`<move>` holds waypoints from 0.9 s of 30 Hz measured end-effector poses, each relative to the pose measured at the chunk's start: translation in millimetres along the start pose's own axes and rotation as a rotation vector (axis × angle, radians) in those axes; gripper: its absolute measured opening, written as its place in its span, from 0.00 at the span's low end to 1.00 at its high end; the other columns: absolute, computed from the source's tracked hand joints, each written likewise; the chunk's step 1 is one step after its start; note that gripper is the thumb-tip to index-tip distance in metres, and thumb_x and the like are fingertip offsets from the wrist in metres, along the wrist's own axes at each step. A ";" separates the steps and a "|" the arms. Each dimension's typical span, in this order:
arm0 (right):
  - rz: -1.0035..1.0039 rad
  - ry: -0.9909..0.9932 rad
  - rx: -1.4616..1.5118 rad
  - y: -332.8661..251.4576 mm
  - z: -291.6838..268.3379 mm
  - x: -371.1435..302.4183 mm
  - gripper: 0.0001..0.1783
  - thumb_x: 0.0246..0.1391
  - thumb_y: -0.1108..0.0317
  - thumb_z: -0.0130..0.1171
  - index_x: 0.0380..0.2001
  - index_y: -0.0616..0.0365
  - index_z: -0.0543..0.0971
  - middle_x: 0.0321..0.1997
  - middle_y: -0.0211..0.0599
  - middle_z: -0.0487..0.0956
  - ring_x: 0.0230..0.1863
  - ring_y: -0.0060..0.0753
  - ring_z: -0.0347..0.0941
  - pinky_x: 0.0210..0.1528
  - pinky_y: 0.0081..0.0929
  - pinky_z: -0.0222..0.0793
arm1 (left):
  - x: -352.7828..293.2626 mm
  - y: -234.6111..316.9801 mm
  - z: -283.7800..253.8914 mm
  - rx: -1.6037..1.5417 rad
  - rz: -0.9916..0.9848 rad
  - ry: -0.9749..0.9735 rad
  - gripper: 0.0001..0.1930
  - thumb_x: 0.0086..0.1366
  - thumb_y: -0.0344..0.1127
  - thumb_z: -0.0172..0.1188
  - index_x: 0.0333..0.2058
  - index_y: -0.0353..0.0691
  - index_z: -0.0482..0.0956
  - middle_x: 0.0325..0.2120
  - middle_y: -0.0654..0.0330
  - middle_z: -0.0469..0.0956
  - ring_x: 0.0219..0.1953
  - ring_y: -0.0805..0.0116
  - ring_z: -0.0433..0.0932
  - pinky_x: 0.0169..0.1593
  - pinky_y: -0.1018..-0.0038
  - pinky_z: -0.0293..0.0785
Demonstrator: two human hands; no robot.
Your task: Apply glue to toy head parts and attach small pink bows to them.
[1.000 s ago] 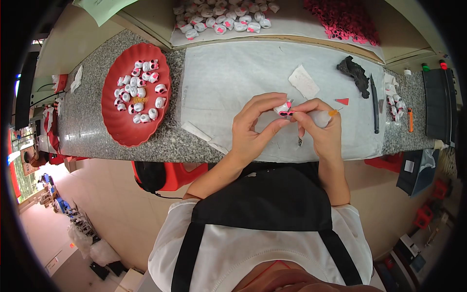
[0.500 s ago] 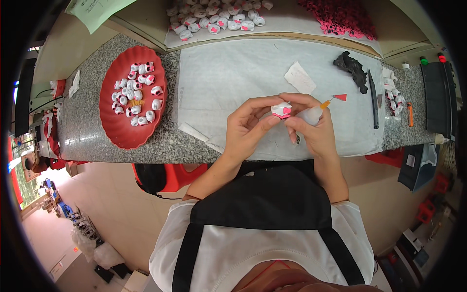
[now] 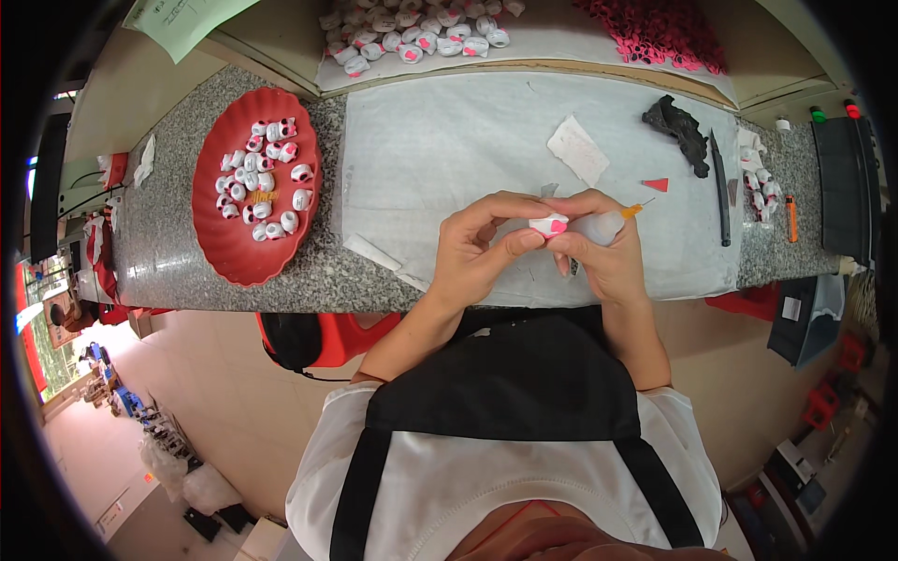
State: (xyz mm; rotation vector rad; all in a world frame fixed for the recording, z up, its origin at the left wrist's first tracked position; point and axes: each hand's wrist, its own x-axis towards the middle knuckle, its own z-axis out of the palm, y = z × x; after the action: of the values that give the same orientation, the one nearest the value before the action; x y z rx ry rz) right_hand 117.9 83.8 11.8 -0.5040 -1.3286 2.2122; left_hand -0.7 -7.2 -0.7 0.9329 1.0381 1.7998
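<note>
Near the front of the white-covered worktop, my left hand (image 3: pixel 468 245) pinches a small white figurine (image 3: pixel 545 226) with a bright pink patch. My right hand (image 3: pixel 613 264) also has fingertips against the figurine. It grips a small translucent squeeze bottle (image 3: pixel 599 227), whose orange nozzle (image 3: pixel 631 211) carries a thin needle pointing away to the right. My fingers partly hide both the figurine and the bottle. Beyond the nozzle, a red triangular piece (image 3: pixel 656 185) lies on the white sheet (image 3: pixel 440 140), apart from the needle.
To the left stands a red scalloped tray (image 3: pixel 224 252) with several white figurines. A shelf behind holds many white pieces (image 3: pixel 412 42) and pink pieces (image 3: pixel 655 37). At right lie crumpled black material (image 3: pixel 677 131), a dark pen-like tool (image 3: pixel 720 192) and an orange stick (image 3: pixel 791 220); a white scrap (image 3: pixel 577 150) lies ahead.
The figurine has turned between my fingers, showing more white and less pink. The bottle has shifted slightly, and its needle no longer overlaps the red piece in view.
</note>
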 end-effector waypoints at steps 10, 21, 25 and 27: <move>0.030 0.023 -0.129 -4.0 -1.8 -1.3 0.14 0.37 0.79 0.53 0.34 0.66 0.70 0.26 0.37 0.71 0.18 0.18 0.65 0.13 0.12 0.59 | 1.5 4.1 2.3 -0.028 -0.077 0.004 0.11 0.50 0.23 0.53 0.35 0.31 0.70 0.34 0.54 0.71 0.39 0.69 0.70 0.45 0.74 0.64; 0.009 0.082 -0.141 -5.5 4.1 -1.1 0.14 0.37 0.81 0.51 0.34 0.66 0.70 0.27 0.37 0.72 0.18 0.17 0.64 0.13 0.11 0.58 | 0.7 2.3 5.7 0.059 -0.028 0.066 0.12 0.49 0.22 0.54 0.35 0.31 0.70 0.33 0.56 0.72 0.39 0.69 0.70 0.46 0.74 0.64; 0.017 0.057 -0.120 -4.1 1.1 -2.0 0.15 0.37 0.81 0.51 0.34 0.66 0.70 0.26 0.37 0.72 0.18 0.18 0.65 0.13 0.12 0.59 | -0.6 1.8 5.1 -0.005 -0.098 0.067 0.12 0.49 0.22 0.54 0.35 0.31 0.70 0.34 0.56 0.72 0.40 0.69 0.70 0.46 0.74 0.64; 0.011 0.062 -0.111 -4.3 3.8 -1.8 0.15 0.37 0.80 0.52 0.34 0.65 0.70 0.25 0.37 0.71 0.18 0.18 0.65 0.13 0.12 0.59 | -1.5 0.5 2.9 0.025 -0.058 0.035 0.13 0.49 0.22 0.54 0.36 0.31 0.69 0.34 0.55 0.71 0.40 0.69 0.69 0.46 0.74 0.64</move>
State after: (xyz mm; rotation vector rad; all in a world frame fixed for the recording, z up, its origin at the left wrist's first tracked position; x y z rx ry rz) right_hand 118.2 81.8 17.4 -0.6172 -1.4249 2.1223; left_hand 2.2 -7.9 0.6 0.8799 1.1012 1.7646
